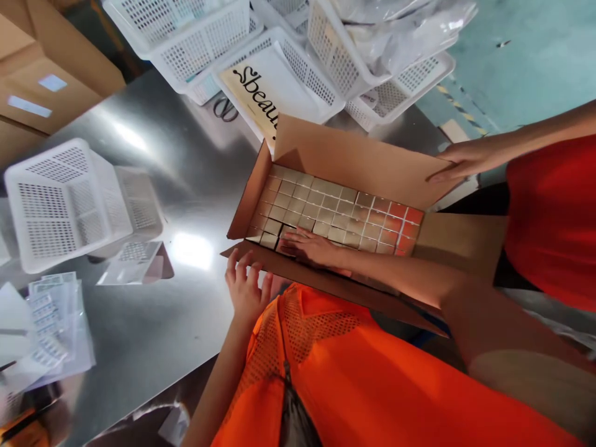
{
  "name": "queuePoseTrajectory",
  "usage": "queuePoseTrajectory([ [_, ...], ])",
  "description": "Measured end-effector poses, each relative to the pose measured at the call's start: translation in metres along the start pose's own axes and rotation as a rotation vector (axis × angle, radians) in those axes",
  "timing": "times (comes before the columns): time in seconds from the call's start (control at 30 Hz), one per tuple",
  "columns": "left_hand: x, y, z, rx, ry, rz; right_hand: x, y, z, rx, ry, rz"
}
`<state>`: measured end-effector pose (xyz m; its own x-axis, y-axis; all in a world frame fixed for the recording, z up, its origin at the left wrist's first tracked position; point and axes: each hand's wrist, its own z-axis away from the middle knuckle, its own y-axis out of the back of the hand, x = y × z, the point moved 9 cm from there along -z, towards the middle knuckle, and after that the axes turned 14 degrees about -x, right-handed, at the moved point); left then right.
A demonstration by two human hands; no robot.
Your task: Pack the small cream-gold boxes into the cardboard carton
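An open cardboard carton (356, 155) holds tight rows of small pale boxes (321, 198), some with an orange sheen toward the right end. My right hand (311, 246) reaches into it and lies palm down on the boxes along the near side, its fingers stretched out. A dark gap shows beside those fingertips. At the carton's near left corner, my left hand (246, 282) has its fingers spread against the edge of the near flap (279, 264). Whether the left fingertips press on the flap is hard to make out.
A co-worker's hand (459, 162) touches the far flap at the right. White plastic baskets (205, 49) stand behind the carton, and another basket (60, 205) is at the left on the metal table (153, 310). Label sheets (51, 329) and scissors (226, 108) lie there too.
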<state>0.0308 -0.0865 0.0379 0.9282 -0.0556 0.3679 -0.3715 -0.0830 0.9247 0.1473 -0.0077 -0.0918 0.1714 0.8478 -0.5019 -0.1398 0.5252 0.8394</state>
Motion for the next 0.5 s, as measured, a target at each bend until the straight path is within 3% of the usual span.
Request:
queuePoseTrajectory([
  [0.13,-0.003,-0.004,0.003,-0.007,0.03,0.006,0.002,0.015,-0.016,0.034,-0.026,-0.036],
  [0.37,-0.003,-0.008,0.0,-0.01,0.036,-0.036,-0.002,0.046,-0.092,0.051,-0.021,-0.113],
  [0.5,-0.003,-0.007,-0.001,-0.082,0.057,-0.095,-0.002,0.066,-0.082,0.051,-0.015,-0.136],
])
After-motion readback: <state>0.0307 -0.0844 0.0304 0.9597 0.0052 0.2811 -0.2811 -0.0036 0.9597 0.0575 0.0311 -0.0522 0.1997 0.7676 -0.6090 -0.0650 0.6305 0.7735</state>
